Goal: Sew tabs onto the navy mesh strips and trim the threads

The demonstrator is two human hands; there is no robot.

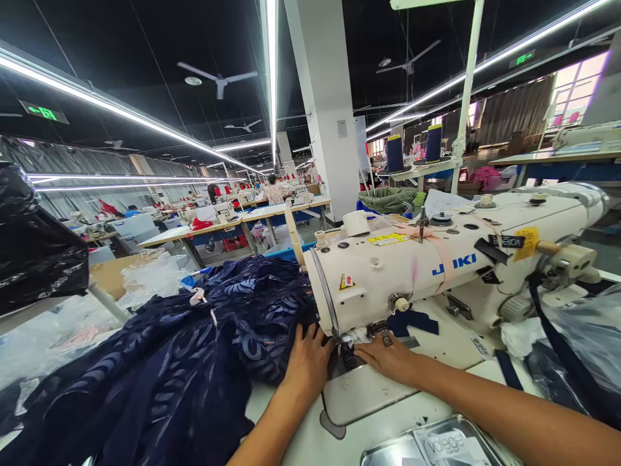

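Observation:
A cream sewing machine (451,259) stands on the white table (369,427) in front of me. A large heap of dark navy patterned fabric (184,362) spreads over the table's left half up to the needle area. My left hand (308,359) lies flat on the fabric just left of the presser foot, fingers stretched out. My right hand (388,356) rests flat under the machine arm, right of the needle, fingers extended towards the fabric's edge. Between my two hands lies the needle plate (345,359).
Two navy thread cones (414,147) stand on a stand behind the machine. A black plastic bag (33,246) hangs at left, clear plastic bags (150,275) lie beyond the fabric. A metal tray (436,446) sits at the front edge. Other people work at far tables.

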